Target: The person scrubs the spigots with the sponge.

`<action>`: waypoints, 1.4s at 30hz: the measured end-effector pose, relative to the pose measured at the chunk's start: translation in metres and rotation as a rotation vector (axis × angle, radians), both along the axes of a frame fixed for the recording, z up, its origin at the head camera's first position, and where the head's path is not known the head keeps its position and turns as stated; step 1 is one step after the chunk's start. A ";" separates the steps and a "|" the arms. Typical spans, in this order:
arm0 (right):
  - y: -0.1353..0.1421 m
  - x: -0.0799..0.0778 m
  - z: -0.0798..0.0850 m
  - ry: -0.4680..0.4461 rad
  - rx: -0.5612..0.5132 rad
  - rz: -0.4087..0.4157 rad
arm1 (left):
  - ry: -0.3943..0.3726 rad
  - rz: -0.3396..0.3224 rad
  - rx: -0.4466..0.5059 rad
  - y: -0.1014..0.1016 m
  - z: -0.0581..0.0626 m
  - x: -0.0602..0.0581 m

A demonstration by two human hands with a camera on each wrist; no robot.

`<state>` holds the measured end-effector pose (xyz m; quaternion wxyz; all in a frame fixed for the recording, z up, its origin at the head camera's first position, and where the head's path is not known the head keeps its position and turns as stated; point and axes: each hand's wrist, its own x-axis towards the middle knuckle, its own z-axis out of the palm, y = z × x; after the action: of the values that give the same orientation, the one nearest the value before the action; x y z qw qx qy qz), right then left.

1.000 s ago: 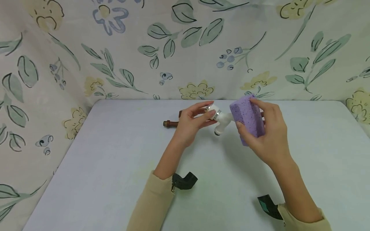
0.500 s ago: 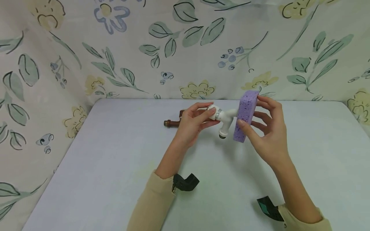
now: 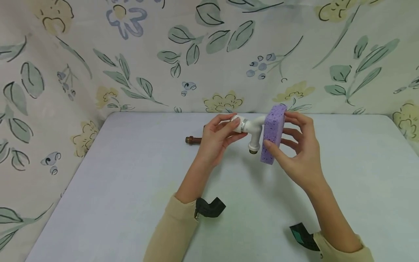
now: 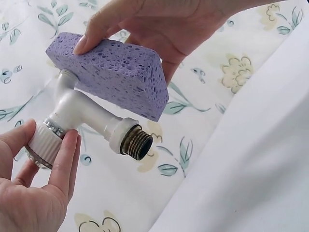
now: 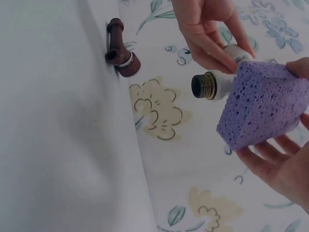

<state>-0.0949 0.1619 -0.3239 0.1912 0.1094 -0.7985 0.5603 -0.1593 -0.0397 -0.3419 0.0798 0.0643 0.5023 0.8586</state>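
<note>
A white plastic faucet (image 3: 254, 134) with a brass-coloured threaded end is raised above the table. My left hand (image 3: 214, 140) grips it by its ribbed white knob (image 4: 46, 140), thumb and fingers around the knob. In my right hand (image 3: 302, 153) is a purple sponge (image 3: 273, 133), pinched between thumb and fingers. The left wrist view has the sponge (image 4: 113, 72) right against the faucet's spout end (image 4: 67, 77). Seen from the right wrist, the sponge (image 5: 265, 104) covers much of the faucet, leaving the threaded end (image 5: 205, 86) showing.
A brown faucet (image 3: 193, 140) lies on the white table (image 3: 131, 189) behind my left hand, partly hidden there; the right wrist view shows this brown faucet (image 5: 120, 50) whole. A floral cloth (image 3: 229, 65) hangs along the table's back edge. Black straps (image 3: 210, 207) sit at both wrists.
The white faucet has turned in my left hand, its threaded end now pointing down. The sponge has tilted from a broad face to a narrower side and shifted slightly along the spout.
</note>
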 end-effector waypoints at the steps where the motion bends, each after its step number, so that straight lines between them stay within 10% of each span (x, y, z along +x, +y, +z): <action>1: 0.001 0.000 0.000 -0.007 0.005 0.000 | 0.000 -0.001 0.010 0.000 0.000 0.000; 13: -0.003 -0.002 -0.008 -0.020 0.149 0.084 | -0.037 0.104 0.104 0.001 0.006 0.001; 42: 0.002 -0.001 -0.006 0.003 0.108 0.016 | 0.014 0.013 0.080 0.002 0.010 0.005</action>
<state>-0.0961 0.1637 -0.3296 0.1816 0.1266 -0.8263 0.5179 -0.1540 -0.0379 -0.3314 0.0679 0.0702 0.4683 0.8781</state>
